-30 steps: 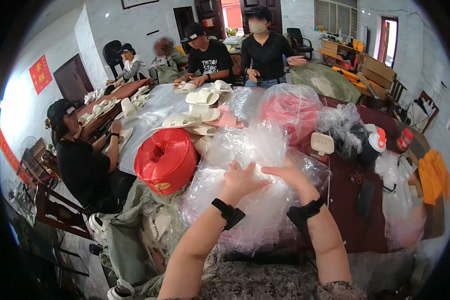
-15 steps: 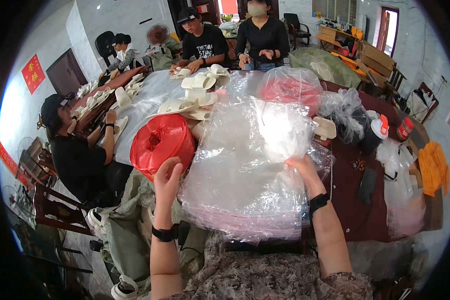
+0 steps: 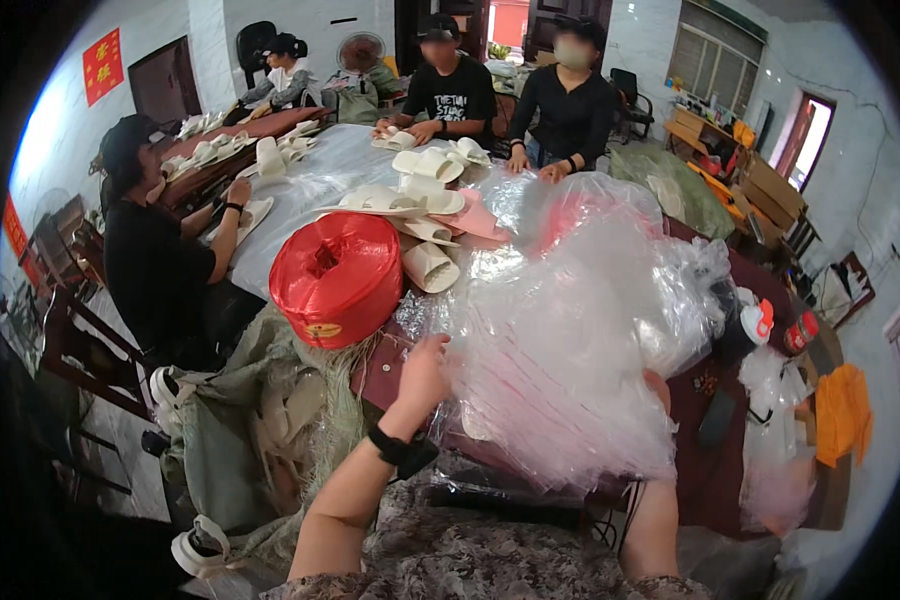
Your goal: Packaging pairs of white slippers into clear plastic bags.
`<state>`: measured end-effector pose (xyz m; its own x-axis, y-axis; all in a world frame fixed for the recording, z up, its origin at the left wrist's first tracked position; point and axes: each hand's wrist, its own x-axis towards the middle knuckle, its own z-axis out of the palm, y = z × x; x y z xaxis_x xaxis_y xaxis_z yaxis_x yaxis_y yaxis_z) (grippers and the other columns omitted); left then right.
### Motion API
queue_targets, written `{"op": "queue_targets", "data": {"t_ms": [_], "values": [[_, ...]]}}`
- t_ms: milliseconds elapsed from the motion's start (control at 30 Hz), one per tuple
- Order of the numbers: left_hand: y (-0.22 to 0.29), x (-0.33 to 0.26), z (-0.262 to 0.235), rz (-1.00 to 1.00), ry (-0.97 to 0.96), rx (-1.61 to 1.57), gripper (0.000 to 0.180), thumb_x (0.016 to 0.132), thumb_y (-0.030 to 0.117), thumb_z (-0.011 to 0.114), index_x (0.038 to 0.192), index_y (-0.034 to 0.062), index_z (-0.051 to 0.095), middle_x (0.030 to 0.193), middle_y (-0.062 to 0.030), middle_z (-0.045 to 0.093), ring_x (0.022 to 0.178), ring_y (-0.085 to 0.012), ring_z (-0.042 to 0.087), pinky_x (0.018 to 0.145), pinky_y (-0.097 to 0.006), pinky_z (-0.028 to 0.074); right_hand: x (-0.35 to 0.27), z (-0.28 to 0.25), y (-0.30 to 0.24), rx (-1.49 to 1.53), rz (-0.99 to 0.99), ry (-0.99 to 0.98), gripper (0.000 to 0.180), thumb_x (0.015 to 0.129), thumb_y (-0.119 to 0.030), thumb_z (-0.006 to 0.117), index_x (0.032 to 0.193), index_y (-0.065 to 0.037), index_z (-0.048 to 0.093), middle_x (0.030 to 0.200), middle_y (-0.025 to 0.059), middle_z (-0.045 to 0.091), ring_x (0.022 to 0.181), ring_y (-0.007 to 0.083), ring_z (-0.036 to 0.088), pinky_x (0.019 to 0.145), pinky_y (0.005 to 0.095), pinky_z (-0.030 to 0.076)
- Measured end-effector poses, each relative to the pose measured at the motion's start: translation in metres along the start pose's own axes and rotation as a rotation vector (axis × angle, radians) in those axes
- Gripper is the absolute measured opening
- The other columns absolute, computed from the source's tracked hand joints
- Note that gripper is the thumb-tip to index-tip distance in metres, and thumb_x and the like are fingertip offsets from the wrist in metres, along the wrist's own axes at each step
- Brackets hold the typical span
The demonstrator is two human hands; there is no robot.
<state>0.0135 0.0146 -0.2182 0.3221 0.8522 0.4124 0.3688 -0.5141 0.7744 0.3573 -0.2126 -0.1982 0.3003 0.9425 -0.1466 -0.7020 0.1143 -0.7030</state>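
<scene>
A loose stack of clear plastic bags (image 3: 570,370) with pink-red edge strips spreads over the near part of the table, blurred by motion. My right hand (image 3: 658,386) is at its right side, mostly covered by the plastic; it appears closed on the bags, fingers hidden. At the stack's left edge is my left hand (image 3: 425,377), its fingers bent and smeared, so any grip is unclear. Beyond that hand stands a big roll of red plastic twine (image 3: 335,280). Cream slippers (image 3: 431,267) and a pink slipper-shaped piece (image 3: 475,218) lie behind the roll.
A dark bottle with an orange-and-white lid (image 3: 756,318), a red-lidded jar (image 3: 800,333) and orange cloth (image 3: 843,413) are at the right. A green sack (image 3: 225,420) hangs at the lower left. Across the table, people (image 3: 452,95) handle slippers; another person (image 3: 160,240) sits at left.
The bag stack has shifted rightward and fanned out, uncovering slippers and the pink piece. My left hand has moved right to its edge; my right hand has gone under the plastic. The view has turned slightly.
</scene>
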Motion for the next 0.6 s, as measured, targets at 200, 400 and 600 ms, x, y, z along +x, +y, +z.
{"op": "queue_targets", "data": {"t_ms": [200,400,600], "values": [[-0.001,-0.001,0.025,-0.135,-0.201,0.266,0.061,0.085,0.044,0.067,0.127,0.0017,0.053,0.099,-0.0266,0.066,0.104,-0.045,0.059,0.087,-0.052,0.049,0.003,-0.03,0.017,0.006,-0.186,0.047,0.03,0.094,-0.022,0.054,0.112,0.0,0.065,0.098,0.0129,0.069,0.086,0.0234,0.068,0.078,0.0342,0.057],[0.013,0.019,0.014,-0.425,-0.122,-0.176,0.044,0.092,0.039,0.06,0.099,-0.0037,0.07,0.089,-0.0243,0.07,0.086,-0.035,0.069,0.079,-0.046,0.054,0.011,-0.086,0.026,-0.15,-0.293,0.178,0.025,0.096,-0.018,0.053,0.107,0.002,0.064,0.092,0.0095,0.067,0.081,0.0207,0.066,0.073,0.0348,0.055],[-0.004,0.017,0.003,-0.523,-0.48,-0.115,0.032,0.087,0.026,0.062,0.089,-0.0052,0.07,0.079,-0.0179,0.071,0.061,-0.0217,0.071,0.059,-0.034,0.056,0.019,-0.11,0.026,-0.341,-0.319,0.109,0.026,0.097,-0.018,0.053,0.107,0.003,0.064,0.093,0.0096,0.068,0.08,0.0204,0.067,0.072,0.0348,0.055]]}}
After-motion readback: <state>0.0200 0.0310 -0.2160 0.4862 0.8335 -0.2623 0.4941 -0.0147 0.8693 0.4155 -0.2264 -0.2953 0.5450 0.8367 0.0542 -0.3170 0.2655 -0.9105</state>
